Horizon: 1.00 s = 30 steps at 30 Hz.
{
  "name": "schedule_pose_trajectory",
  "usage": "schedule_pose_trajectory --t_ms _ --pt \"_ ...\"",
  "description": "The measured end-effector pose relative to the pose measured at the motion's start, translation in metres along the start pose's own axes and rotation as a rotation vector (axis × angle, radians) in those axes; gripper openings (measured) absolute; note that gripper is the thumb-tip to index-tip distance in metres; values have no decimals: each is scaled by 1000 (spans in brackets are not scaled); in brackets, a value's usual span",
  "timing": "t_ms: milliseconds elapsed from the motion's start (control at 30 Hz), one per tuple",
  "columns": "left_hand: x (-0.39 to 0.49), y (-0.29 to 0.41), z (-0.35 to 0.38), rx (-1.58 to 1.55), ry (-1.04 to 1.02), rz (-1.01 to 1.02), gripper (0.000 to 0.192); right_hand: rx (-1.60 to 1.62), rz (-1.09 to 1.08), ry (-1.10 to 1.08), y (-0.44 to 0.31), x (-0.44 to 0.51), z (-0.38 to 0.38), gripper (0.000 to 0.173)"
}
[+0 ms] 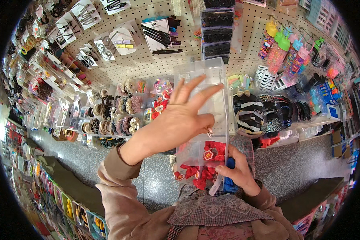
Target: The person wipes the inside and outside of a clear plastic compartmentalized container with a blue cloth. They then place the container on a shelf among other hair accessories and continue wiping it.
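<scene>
My right hand (pixel 240 168) grips the side of a clear plastic compartment box (pixel 223 111), its thumb over the wall. Red hair accessories with flower-shaped patches (pixel 208 155) lie in the box's near compartments. A blue fabric piece (pixel 229 180) shows beside the right fingers, and a pale tag (pixel 216 185) hangs below the thumb. Over the middle of the box is my left hand (pixel 183 117), with several fingers spread. Its curled index finger and thumb pinch a small pinkish item (pixel 210 132), too small to identify. The far compartments look bare where the hand does not hide them.
A shelf ahead holds scrunchies (pixel 129 103) in clear bins at left and headbands (pixel 249 114) at right. Carded hair clips (pixel 157 34) and bottles of small elastics (pixel 279 54) hang on the pegboard (pixel 132 18). Goods displays (pixel 67 207) stand behind at both sides, above a speckled floor (pixel 156 183).
</scene>
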State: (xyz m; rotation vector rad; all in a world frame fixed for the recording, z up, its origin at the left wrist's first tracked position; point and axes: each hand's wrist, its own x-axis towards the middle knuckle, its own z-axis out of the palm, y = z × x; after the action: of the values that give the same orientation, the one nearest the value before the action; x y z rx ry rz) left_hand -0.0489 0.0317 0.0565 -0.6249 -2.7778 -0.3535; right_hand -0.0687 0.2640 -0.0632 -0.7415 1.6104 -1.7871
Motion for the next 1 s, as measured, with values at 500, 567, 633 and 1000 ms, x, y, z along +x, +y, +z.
schedule_pose_trajectory --t_ms 500,567,633,1000 --pt "-58 -14 -7 -271 550 -125 24 85 10 124 12 6 3 52" --pt "-56 -29 6 -316 633 -150 38 72 12 142 11 6 4 51" --pt "-58 -46 28 -339 676 -293 47 92 37 141 9 5 5 50" --pt "-83 -153 141 8 409 -688 57 57 50 154 3 -1 4 49"
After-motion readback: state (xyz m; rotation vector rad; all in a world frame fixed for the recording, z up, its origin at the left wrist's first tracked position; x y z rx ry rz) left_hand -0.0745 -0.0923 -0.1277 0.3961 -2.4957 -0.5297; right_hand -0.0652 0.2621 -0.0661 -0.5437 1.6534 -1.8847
